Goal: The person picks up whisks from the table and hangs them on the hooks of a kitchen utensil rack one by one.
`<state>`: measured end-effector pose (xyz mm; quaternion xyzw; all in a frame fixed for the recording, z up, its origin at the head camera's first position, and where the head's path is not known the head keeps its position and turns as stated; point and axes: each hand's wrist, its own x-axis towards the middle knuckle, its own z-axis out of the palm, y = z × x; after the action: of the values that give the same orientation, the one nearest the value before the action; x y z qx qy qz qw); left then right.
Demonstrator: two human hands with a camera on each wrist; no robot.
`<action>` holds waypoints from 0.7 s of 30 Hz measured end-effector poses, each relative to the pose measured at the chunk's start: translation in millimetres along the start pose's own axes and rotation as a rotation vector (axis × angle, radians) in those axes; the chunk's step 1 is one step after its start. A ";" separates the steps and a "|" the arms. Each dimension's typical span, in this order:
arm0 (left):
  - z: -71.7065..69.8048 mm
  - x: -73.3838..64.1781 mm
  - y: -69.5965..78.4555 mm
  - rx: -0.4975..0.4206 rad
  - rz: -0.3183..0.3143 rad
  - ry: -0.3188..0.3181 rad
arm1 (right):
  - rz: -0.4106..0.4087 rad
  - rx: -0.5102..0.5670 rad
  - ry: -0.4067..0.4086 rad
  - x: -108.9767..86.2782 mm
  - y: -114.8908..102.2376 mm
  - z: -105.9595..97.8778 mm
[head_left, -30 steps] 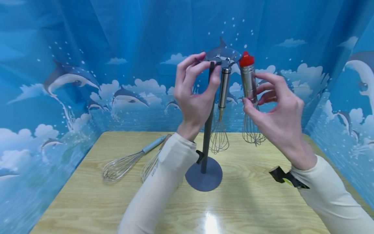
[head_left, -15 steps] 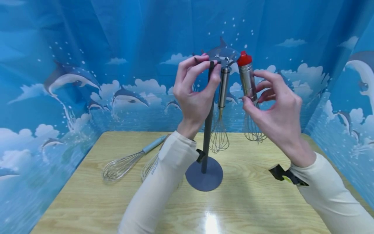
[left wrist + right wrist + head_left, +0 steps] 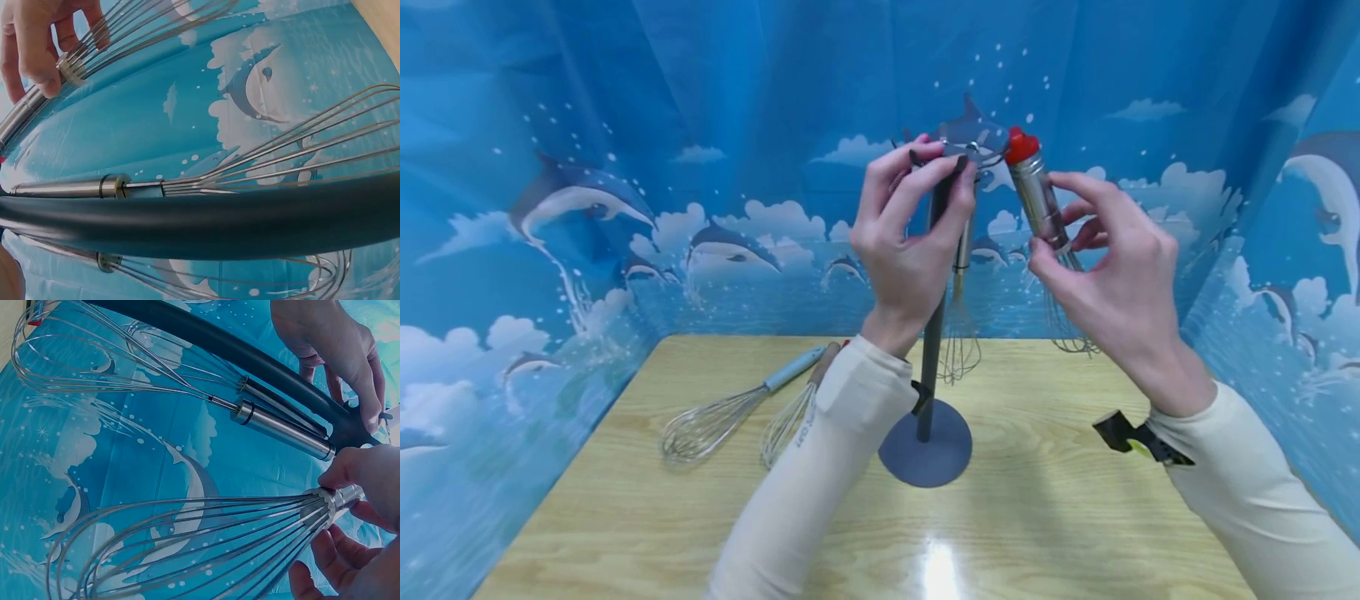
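My left hand (image 3: 910, 250) pinches the top of a dark grey stand (image 3: 932, 358) between thumb and fingers. In my right hand (image 3: 1123, 258) is a wire whisk (image 3: 1037, 200) with a metal handle and a red end, gripped low on the handle. It tilts, its red end close to the stand's hooked top and its wires pointing down. Whether that end touches a hook I cannot tell. From the stand hangs a metal-handled whisk (image 3: 281, 428), partly behind my left hand in the head view. A second hanging whisk (image 3: 106, 261) shows beyond the pole in the left wrist view.
On the wooden table (image 3: 1037, 517), left of the stand's round base (image 3: 925, 458), lie a whisk with a light blue handle (image 3: 793, 368) and one with a brown handle (image 3: 825, 364). My left sleeve partly covers the latter. A blue dolphin-print curtain (image 3: 737, 108) surrounds the table.
The red-ended whisk has tilted further, its red end moving left toward the stand's top. The hanging whisk has shifted slightly left behind my left hand, which has moved a little right.
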<state>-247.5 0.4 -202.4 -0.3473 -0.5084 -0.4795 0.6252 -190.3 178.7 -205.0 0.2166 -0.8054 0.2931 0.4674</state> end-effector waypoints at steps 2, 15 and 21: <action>0.3 0.1 1.2 0.012 0.014 -0.005 | -0.001 -0.004 -0.001 0.7 0.1 0.4; 1.5 -1.4 5.1 0.054 0.016 -0.034 | -0.013 -0.020 -0.023 0.5 1.0 4.3; 2.4 -1.5 5.6 0.051 0.019 -0.040 | -0.008 0.000 -0.044 -1.2 -0.4 7.2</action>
<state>-242.9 4.6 -203.0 -0.3456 -0.5297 -0.4533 0.6281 -193.9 173.7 -208.8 0.2263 -0.8145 0.2866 0.4509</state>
